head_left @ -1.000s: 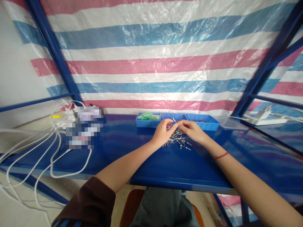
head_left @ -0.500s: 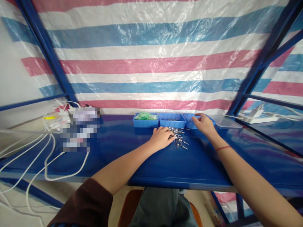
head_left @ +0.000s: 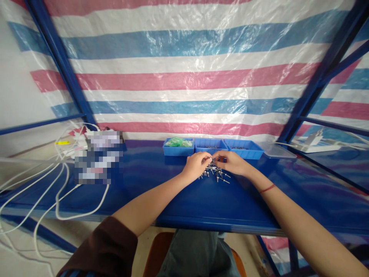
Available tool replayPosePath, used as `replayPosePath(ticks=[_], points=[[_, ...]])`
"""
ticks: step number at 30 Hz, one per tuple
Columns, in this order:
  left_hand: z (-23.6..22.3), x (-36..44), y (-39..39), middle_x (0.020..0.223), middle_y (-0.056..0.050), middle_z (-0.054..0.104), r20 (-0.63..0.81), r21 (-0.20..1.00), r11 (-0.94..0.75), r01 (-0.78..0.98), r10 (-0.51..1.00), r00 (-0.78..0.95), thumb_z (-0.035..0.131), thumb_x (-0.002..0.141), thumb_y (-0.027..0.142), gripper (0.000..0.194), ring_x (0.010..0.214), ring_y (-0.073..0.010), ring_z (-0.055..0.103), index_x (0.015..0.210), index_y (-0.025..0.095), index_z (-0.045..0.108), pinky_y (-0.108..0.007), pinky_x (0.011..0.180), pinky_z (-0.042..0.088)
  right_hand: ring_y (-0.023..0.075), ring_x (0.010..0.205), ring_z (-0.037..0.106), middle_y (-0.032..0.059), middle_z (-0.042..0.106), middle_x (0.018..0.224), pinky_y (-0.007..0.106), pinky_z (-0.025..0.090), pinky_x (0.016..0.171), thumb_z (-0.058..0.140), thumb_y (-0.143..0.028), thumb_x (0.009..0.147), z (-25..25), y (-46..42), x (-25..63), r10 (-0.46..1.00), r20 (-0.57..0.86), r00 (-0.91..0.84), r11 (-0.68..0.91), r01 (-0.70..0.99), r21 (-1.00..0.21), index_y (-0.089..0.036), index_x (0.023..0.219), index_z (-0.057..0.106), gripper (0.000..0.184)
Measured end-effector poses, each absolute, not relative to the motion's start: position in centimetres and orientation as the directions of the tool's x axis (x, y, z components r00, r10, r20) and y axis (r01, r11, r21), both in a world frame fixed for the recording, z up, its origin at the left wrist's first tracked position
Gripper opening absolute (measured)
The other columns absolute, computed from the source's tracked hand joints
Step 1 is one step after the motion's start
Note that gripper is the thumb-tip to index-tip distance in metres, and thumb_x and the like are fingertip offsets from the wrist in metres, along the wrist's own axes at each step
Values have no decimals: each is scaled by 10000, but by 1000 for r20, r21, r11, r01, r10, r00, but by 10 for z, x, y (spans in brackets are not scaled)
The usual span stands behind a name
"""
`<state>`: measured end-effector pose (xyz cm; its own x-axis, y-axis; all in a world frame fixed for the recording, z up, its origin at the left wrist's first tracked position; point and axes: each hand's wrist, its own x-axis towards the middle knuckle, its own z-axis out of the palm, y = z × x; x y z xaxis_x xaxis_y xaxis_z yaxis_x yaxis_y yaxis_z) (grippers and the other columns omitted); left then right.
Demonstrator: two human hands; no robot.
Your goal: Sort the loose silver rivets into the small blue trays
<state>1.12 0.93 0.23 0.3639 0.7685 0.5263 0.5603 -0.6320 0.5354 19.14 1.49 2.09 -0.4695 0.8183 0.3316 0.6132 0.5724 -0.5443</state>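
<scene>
A pile of small metal pins [head_left: 216,174] lies on the blue table [head_left: 201,200] in front of three blue trays. My left hand [head_left: 196,164] and my right hand [head_left: 233,162] meet just above the pile, fingertips pinched together on a small metal pin between them. The left tray [head_left: 177,147] holds green pieces. The middle tray [head_left: 211,146] and the right tray [head_left: 244,149] hold a few small metal parts.
A clear plastic lid [head_left: 277,151] lies right of the trays. White cables [head_left: 57,181] and a blurred box [head_left: 98,157] sit at the table's left end. A striped tarp [head_left: 184,77] hangs behind, framed by blue posts. My knees and a stool show below the table edge.
My right hand reached out to the right tray half a second ago and has come back to meet my left hand over the pile.
</scene>
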Motion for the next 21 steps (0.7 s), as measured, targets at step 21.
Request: replayPosePath(ticks=[21], points=[[5, 11, 14, 858, -23, 663, 514, 794, -564, 227, 822, 246, 516, 811, 276, 166, 748, -127, 606, 890, 171, 617, -260, 725, 474, 105, 581, 499, -5, 574, 651, 263, 416, 577, 611, -470, 708, 28, 7, 178, 857, 404, -319, 489, 259, -833, -161, 762, 586, 314]])
